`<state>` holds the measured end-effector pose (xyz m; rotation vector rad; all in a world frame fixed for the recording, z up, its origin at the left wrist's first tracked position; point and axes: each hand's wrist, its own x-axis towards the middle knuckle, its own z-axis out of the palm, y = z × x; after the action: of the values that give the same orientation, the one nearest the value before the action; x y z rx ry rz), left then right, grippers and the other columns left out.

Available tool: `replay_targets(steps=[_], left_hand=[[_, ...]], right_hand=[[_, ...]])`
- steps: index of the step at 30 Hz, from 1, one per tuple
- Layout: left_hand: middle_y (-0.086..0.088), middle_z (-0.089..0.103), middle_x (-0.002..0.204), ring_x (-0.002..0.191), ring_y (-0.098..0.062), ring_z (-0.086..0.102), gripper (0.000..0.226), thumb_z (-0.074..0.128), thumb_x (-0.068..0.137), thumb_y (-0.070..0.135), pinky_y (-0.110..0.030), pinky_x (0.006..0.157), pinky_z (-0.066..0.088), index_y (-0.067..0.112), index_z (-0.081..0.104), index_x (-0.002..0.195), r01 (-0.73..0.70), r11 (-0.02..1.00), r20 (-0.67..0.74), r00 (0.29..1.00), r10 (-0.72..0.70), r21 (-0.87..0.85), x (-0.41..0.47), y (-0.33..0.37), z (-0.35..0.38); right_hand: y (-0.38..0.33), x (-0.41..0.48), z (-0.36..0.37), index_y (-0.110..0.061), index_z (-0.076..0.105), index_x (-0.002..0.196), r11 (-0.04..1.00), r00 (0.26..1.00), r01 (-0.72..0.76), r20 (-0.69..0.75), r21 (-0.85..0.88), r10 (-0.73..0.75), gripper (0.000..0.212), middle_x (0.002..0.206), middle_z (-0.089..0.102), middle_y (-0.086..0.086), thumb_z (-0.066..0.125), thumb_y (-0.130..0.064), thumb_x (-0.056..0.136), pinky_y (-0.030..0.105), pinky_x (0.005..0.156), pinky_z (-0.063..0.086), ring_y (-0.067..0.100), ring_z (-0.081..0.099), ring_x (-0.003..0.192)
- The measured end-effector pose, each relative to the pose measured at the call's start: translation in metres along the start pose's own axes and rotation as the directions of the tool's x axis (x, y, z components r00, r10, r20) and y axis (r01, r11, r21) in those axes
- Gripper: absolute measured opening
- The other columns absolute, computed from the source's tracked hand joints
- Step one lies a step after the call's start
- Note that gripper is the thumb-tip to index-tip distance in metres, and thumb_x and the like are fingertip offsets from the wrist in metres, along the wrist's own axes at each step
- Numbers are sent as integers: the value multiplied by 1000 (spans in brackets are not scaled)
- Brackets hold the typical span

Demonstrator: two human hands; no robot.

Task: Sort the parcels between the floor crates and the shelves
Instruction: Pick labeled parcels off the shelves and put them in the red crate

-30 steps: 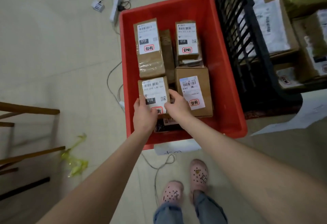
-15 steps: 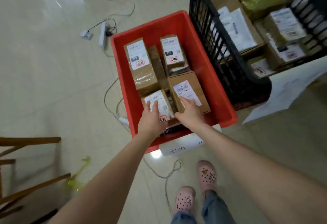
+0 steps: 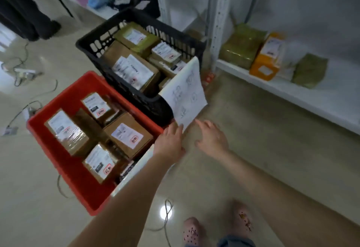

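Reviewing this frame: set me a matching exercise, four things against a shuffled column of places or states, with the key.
Things:
1. red crate
2. black crate
3. orange parcel
4. right hand

Places or states:
A. on the low white shelf
B. open, above bare floor
C. paper sheet at its near corner
D. on the floor, left of the other crate

Pairs: 1-D, 2-C, 3-A, 4-B.
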<state>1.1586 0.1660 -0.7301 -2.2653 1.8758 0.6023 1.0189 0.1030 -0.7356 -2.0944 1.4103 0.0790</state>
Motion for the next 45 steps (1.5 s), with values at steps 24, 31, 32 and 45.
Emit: replay_targets(steps=[24,31,32,45], left_hand=[[-4,21,154,137,-26,31,75,59,88,35,-40,100,40,17,18,149,-415,905,114,908,404,95,149,487,35],[-8,21,154,138,-28,30,68,56,93,29,-41,108,34,14,22,149,-292,952,74,951,299,-96,246,493,37],[-10,22,153,138,-29,31,68,56,93,28,-40,110,33,12,22,149,-265,952,74,957,279,-156,263,492,39],[-8,53,132,119,-32,52,74,64,72,41,-40,98,44,14,42,138,-37,752,81,990,119,-658,413,508,43]], right_hand=[[448,-95,-184,-19,33,141,870,847,-471,-202,146,492,62,140,42,3,59,-32,86,37,98,38,28,37,126],[489,-6,-194,-24,23,148,808,820,-501,-128,311,557,72,149,27,5,59,-28,86,37,99,38,29,32,132],[494,13,-195,-24,22,149,786,811,-502,-121,362,573,74,149,27,6,60,-28,86,36,99,38,29,33,131],[529,150,-208,-22,58,119,559,897,-114,-157,821,413,34,94,54,-13,65,-13,87,-2,56,36,11,49,84]])
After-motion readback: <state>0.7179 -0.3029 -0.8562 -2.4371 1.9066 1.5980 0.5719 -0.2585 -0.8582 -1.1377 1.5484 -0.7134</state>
